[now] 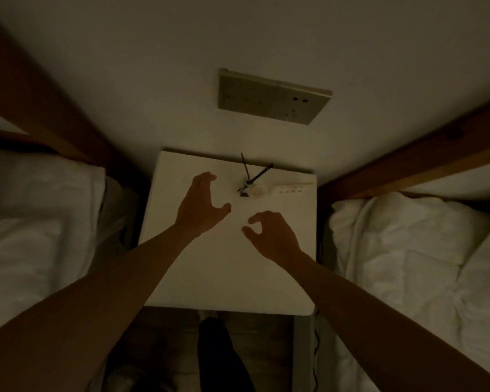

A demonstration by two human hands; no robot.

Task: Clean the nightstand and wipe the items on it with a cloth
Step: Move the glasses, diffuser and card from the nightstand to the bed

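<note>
Head view, dim and yellowish, looking straight down. White nightstand (227, 264) in the middle, its square top serving as the surface, pushed against a pale wall. Left hand (200, 203) held over the rear left part of the surface, fingers spread and slightly bent, thumb out to the side, holding nothing. Right hand (272, 236) just beside it toward the right, fingers loosely curled with thumb and forefinger near each other but not closed, also holding nothing. Whether either hand touches the surface: impossible to tell from this angle. At the back edge, a small cluster of items (249, 189): two thin dark sticks crossing and pointing up toward the wall, a small round pale thing and a dark bit at their base, too murky to identify. Just to the right, touching or nearly so, a white power strip (293, 189) lying flat along the back edge. On the wall above, a grey socket plate (273, 96), details faint. White bedding (402, 250) on the right and more white bedding (34, 222) on the left, both cut off by the frame, with wooden bed rails (408, 162) over them. Below the nightstand, a dark trouser leg (221, 355) and floor, largely lost in shadow. No cloth discernible anywhere.
</note>
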